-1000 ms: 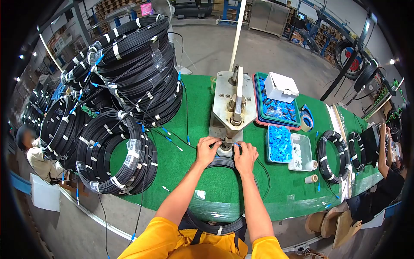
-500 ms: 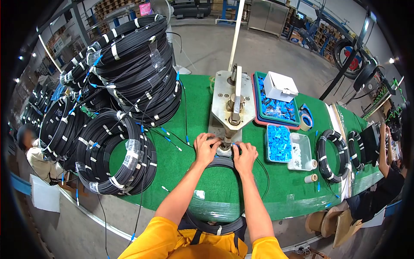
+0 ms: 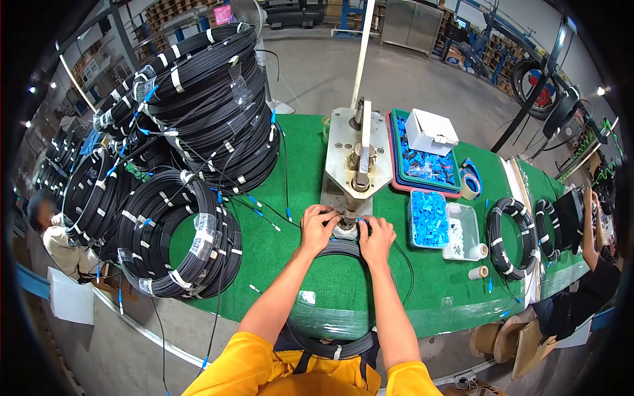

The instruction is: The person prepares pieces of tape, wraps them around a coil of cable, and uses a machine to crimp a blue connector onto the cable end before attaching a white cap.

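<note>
A metal hand press [image 3: 357, 158] stands on the green table mat. At the left of its base, my left hand [image 3: 318, 228] is closed, with its fingertips pinched near the press tip. Just to the right, my right hand [image 3: 376, 237] is also closed at the base, by a small blue connector. What lies between the fingertips is too small to make out. A black cable coil [image 3: 343, 248] lies between my forearms and reaches down to my lap over the table edge.
Stacked black cable coils [image 3: 205, 112] rise at the left, with more coils [image 3: 165, 244] before them. At the right are a tray of blue parts [image 3: 422, 165], a blue-filled box [image 3: 429, 221], a clear box [image 3: 464, 231] and a coil [image 3: 512, 237]. Two people sit at either side.
Both hands stay at the press base with almost no movement. The whole view has shifted very slightly.
</note>
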Demonstrator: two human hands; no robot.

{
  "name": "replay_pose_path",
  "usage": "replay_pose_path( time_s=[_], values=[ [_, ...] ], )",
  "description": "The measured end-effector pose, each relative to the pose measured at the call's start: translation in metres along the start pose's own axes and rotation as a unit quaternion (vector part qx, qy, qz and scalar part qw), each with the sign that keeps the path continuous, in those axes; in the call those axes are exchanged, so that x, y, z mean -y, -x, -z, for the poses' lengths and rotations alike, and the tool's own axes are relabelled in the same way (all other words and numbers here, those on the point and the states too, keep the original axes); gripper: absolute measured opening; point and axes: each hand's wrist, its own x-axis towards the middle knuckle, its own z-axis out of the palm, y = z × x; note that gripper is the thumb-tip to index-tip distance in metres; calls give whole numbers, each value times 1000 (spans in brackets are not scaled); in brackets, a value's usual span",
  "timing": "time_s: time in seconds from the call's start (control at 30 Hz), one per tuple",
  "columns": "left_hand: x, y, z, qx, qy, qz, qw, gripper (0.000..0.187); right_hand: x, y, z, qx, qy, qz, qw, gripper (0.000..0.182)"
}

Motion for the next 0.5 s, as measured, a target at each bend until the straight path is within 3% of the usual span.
replay_pose_path(
  time_s=[0.17, 0.33, 0.43, 0.5],
  values=[
    [-3, 0, 2, 19, -8, 34, 999, 15, 0, 3, 1, 5, -7, 5, 1000, 17],
    [0, -1, 1, 10, 9, 2, 1000, 16, -3, -2, -3, 5, -9, -17, 1000, 15],
    [0, -1, -1, 15, 15, 4, 1000, 16, -3, 0, 1, 6, -19, 8, 1000, 27],
    [0, 0, 1, 16, 15, 4, 1000, 17, 0, 1, 3, -10, -58, 15, 998, 43]
  ],
)
